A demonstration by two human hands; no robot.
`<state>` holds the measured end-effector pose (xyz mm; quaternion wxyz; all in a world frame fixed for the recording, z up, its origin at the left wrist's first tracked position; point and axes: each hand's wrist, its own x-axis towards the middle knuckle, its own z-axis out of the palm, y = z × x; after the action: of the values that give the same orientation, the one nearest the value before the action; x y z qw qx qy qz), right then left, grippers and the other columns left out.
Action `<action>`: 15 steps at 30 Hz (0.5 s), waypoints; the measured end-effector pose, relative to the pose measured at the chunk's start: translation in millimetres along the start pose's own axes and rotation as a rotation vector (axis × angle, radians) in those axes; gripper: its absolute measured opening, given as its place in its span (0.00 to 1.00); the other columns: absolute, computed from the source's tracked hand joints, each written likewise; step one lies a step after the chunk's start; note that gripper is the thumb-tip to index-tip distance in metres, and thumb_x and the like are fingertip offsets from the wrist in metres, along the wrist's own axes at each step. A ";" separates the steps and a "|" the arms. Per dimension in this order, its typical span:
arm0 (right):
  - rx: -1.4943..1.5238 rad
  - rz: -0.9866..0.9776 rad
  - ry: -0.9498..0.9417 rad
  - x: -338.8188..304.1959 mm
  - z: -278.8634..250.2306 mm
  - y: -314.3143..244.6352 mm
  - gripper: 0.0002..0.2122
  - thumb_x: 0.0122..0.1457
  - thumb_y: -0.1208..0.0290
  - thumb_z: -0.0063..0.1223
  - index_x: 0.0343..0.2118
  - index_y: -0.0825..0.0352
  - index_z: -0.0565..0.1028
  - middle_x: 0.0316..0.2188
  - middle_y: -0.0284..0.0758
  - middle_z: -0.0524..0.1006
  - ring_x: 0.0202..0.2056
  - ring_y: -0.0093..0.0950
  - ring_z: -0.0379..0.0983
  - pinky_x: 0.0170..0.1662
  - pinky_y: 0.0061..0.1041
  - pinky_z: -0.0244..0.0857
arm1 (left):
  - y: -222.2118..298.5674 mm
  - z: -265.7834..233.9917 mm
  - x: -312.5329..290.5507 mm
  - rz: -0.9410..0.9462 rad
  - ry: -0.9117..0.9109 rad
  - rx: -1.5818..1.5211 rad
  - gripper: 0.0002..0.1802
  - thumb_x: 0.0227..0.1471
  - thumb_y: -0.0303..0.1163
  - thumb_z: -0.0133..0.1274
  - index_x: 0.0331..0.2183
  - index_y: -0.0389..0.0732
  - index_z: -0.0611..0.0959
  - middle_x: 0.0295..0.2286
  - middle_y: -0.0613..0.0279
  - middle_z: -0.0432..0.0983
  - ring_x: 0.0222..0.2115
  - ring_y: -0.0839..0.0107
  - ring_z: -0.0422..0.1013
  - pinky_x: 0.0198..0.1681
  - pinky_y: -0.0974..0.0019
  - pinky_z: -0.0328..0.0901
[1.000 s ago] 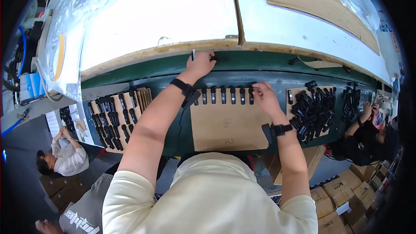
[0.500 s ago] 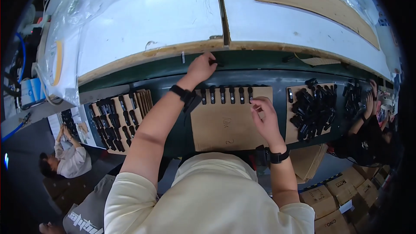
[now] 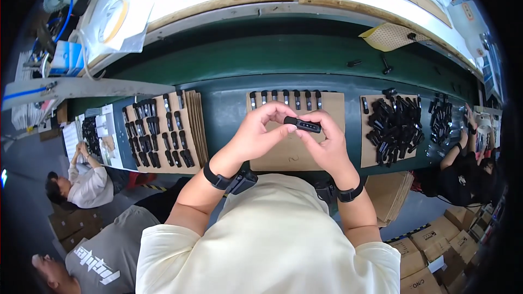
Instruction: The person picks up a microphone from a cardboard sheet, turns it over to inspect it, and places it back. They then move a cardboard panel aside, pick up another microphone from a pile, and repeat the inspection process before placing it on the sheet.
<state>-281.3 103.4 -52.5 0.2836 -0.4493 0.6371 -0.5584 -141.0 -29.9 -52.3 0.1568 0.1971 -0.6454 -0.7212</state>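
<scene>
From far away, I look down through the head camera at my two hands. My left hand (image 3: 259,137) and my right hand (image 3: 332,144) come together over the middle cardboard (image 3: 275,160). Between them is one small black device (image 3: 309,126), held up in front of me. The fingers of the left pinch one end, and the fingers of the right grip the other end. It lies almost flat, with its row of small dots facing up to me.

Behind my hands, a row of seven black devices (image 3: 286,97) stands in a neat line along the far edge of that cardboard. I think those are done, and this board is only just begun, because one row is all I can see on it.

On my left, a cardboard stack (image 3: 194,125) holds lots of devices in rows, so that part looks finished to me. On my right, a big messy pile (image 3: 395,130) sits on another board on the green tabletop (image 3: 226,95). That looks like the part that is left, so I guess there is plenty more to do. I can't count the pile.
</scene>
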 end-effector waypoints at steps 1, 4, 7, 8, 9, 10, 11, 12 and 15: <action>-0.027 -0.042 -0.018 -4.6 -0.8 -4.2 0.16 0.47 0.83 0.60 0.41 0.69 0.73 0.36 0.36 0.75 0.38 0.27 0.72 0.41 0.23 0.65 | 2.5 2.3 -6.7 0.004 0.003 0.001 0.12 0.51 0.22 0.56 0.40 0.36 0.76 0.34 0.65 0.74 0.35 0.76 0.69 0.43 0.70 0.64; -0.055 -0.107 -0.005 -15.8 -0.5 -17.6 0.15 0.46 0.83 0.60 0.39 0.69 0.74 0.33 0.36 0.75 0.35 0.28 0.73 0.39 0.23 0.66 | 9.2 8.3 -24.3 0.082 -0.013 0.045 0.13 0.52 0.24 0.57 0.41 0.36 0.75 0.34 0.64 0.75 0.36 0.74 0.70 0.45 0.68 0.65; -0.078 -0.160 0.003 -23.9 0.2 -27.6 0.13 0.46 0.83 0.61 0.37 0.69 0.75 0.31 0.36 0.75 0.33 0.30 0.73 0.37 0.24 0.66 | 17.3 14.8 -37.0 0.110 0.002 0.019 0.13 0.52 0.25 0.57 0.40 0.35 0.76 0.34 0.64 0.75 0.36 0.75 0.70 0.43 0.69 0.65; -0.087 -0.178 0.005 -25.7 0.6 -30.3 0.13 0.46 0.83 0.61 0.36 0.68 0.75 0.30 0.36 0.75 0.32 0.31 0.73 0.36 0.26 0.67 | 19.0 16.3 -40.4 0.122 0.008 0.005 0.13 0.52 0.26 0.57 0.40 0.35 0.76 0.34 0.64 0.75 0.35 0.76 0.69 0.43 0.69 0.64; -0.097 -0.197 0.007 -27.4 1.0 -32.3 0.12 0.46 0.82 0.62 0.35 0.68 0.75 0.30 0.36 0.75 0.31 0.31 0.73 0.35 0.27 0.67 | 19.6 15.9 -43.6 0.125 0.010 0.006 0.13 0.52 0.26 0.57 0.40 0.35 0.76 0.34 0.64 0.75 0.35 0.76 0.69 0.43 0.69 0.64; -0.097 -0.199 0.007 -29.7 1.0 -33.1 0.12 0.46 0.82 0.62 0.35 0.68 0.75 0.30 0.36 0.75 0.31 0.31 0.73 0.35 0.27 0.67 | 19.7 13.9 -46.8 0.073 0.008 0.035 0.12 0.52 0.26 0.57 0.39 0.35 0.76 0.33 0.65 0.75 0.35 0.76 0.69 0.42 0.70 0.64; -0.108 -0.219 -0.007 -31.8 0.4 -33.4 0.13 0.45 0.83 0.62 0.36 0.68 0.75 0.30 0.36 0.75 0.32 0.31 0.73 0.36 0.26 0.66 | 20.8 12.0 -49.4 0.020 0.006 0.063 0.11 0.52 0.26 0.57 0.38 0.35 0.77 0.33 0.65 0.75 0.34 0.77 0.69 0.41 0.71 0.64; -0.120 -0.239 -0.021 -33.8 -0.4 -33.6 0.14 0.45 0.83 0.62 0.37 0.68 0.75 0.31 0.37 0.75 0.33 0.30 0.73 0.37 0.25 0.66 | 21.6 11.5 -51.4 -0.033 0.003 0.091 0.10 0.53 0.26 0.57 0.38 0.35 0.77 0.32 0.65 0.75 0.34 0.77 0.68 0.41 0.71 0.64; -0.124 -0.232 -0.018 -37.9 0.3 -41.6 0.15 0.44 0.83 0.62 0.38 0.68 0.75 0.33 0.37 0.75 0.34 0.30 0.72 0.38 0.24 0.66 | 28.0 14.0 -55.8 0.005 0.015 0.178 0.08 0.53 0.26 0.57 0.36 0.35 0.78 0.31 0.66 0.75 0.33 0.78 0.67 0.40 0.72 0.63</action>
<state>-253.9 138.1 -17.7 0.1945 -0.5416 0.6116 -0.5430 -100.0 5.8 -18.8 0.1453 0.2139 -0.7062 -0.6591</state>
